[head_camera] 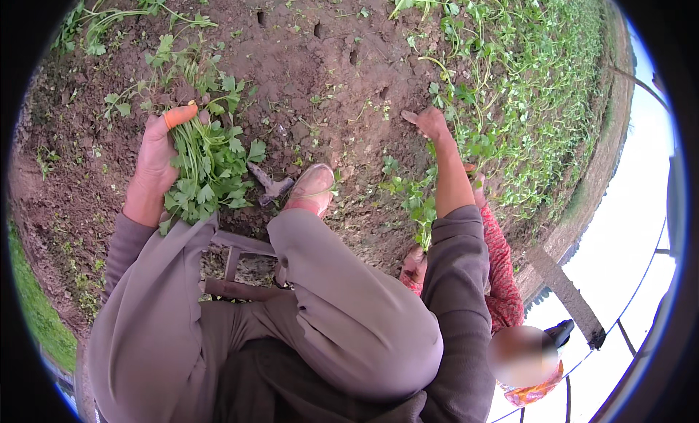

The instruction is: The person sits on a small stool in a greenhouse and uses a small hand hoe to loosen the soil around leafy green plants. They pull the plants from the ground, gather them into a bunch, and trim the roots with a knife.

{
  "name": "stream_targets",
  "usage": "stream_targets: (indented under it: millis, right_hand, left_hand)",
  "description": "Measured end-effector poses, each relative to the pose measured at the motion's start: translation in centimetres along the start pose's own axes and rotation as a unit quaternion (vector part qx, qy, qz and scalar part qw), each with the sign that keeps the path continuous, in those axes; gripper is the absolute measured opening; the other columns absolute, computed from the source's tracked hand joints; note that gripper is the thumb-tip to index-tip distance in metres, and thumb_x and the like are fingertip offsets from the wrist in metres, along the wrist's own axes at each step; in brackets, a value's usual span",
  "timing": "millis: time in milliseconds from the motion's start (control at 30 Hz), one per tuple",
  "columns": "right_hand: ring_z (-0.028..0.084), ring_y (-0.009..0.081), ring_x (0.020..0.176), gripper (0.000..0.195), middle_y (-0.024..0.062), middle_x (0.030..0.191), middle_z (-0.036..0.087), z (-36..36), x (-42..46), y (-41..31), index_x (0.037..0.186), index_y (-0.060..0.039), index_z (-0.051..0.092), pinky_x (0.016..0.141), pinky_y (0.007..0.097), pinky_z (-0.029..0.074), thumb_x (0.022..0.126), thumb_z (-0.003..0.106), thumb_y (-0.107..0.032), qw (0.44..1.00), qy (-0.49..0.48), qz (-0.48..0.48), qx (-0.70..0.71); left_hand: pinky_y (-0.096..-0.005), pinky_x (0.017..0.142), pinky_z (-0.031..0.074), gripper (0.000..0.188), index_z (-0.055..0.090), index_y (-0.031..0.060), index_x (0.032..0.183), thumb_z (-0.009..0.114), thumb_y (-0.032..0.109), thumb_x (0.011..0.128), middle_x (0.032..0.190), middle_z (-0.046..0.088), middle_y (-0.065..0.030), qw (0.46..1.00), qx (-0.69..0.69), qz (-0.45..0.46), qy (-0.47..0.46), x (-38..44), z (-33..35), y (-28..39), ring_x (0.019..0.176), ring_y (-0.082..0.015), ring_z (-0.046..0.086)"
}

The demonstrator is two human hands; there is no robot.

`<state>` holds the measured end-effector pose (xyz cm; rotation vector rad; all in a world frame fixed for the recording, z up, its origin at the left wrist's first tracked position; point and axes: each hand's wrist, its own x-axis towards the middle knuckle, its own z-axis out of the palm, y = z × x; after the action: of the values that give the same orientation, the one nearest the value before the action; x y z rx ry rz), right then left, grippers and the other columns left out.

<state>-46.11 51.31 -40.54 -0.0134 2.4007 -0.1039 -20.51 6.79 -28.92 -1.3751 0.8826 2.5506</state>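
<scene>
My left hand (158, 150) grips a bunch of leafy, celery-like seedlings (210, 166), the roots pointing away from me and the leaves toward my knee. An orange finger cot (181, 116) covers its thumb. My right hand (428, 122) is low over the soil at the edge of the green plants (497, 128). One digit points left; the other fingers are partly hidden, so whether they hold anything is unclear. Several small dark holes (353, 57) run in a slanting line across the bare soil (306, 84). Beside my shoe lies a T-shaped dibber-like tool (270, 185).
A low stool frame (243, 241) shows between my legs. My shoe (312, 188) rests on the soil. Close at my right, a co-worker in red patterned sleeves (498, 259) has a hand (415, 264) at some leafy stems (421, 210). More seedlings (123, 19) lie at the far left.
</scene>
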Motion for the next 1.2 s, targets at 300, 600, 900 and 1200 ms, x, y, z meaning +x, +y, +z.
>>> stream_targets:
  millis: [300,600,900,1200]
  right_hand:
    - [0.058,0.0344,0.091,0.032,0.0216,0.092,0.06,0.0,0.0,-1.1,0.086,-0.0028,0.058,0.079,0.0404,0.046,0.072,0.064,-0.031,0.983,0.075,-0.01,-0.165]
    - [0.054,0.007,0.067,0.013,0.0026,0.078,0.063,-0.6,-16.9,-22.2,0.091,-0.002,0.062,0.063,0.0205,0.045,0.08,0.059,-0.009,0.904,-0.004,-0.243,0.352]
    - [0.058,0.026,0.066,0.009,0.0112,0.075,0.059,1.9,-22.1,-28.7,0.081,-0.0013,0.058,0.06,0.0329,0.046,0.076,0.061,-0.009,0.911,0.053,-0.306,0.271]
    - [0.057,0.0238,0.063,0.014,0.0113,0.074,0.059,3.3,-21.5,-28.3,0.083,-0.0014,0.059,0.061,0.0326,0.046,0.076,0.06,-0.013,0.915,0.068,-0.262,0.298]
  left_hand:
    - [-0.0294,0.06,0.052,0.02,0.057,-0.0049,0.088,0.059,0.007,0.071,0.076,0.062,-0.0121,0.997,0.01,-0.034,-0.062,-0.1,1.2,-0.3,0.066,-0.0189,0.062]
    - [-0.0353,0.078,0.049,0.048,0.043,-0.0027,0.12,0.043,0.032,0.086,0.105,0.056,-0.0191,0.972,-0.079,-0.134,-0.177,0.6,1.4,-1.2,0.09,-0.0248,0.059]
    - [-0.0367,0.099,0.032,0.066,0.032,0.0023,0.128,0.038,0.053,0.086,0.125,0.042,-0.013,0.966,-0.021,-0.084,-0.245,0.6,2.3,-1.8,0.114,-0.0217,0.041]
    - [-0.0249,0.08,0.044,0.059,0.043,0.0008,0.112,0.05,0.052,0.082,0.097,0.052,-0.0043,0.959,0.076,0.028,-0.273,0.4,2.4,-2.3,0.091,-0.0092,0.051]
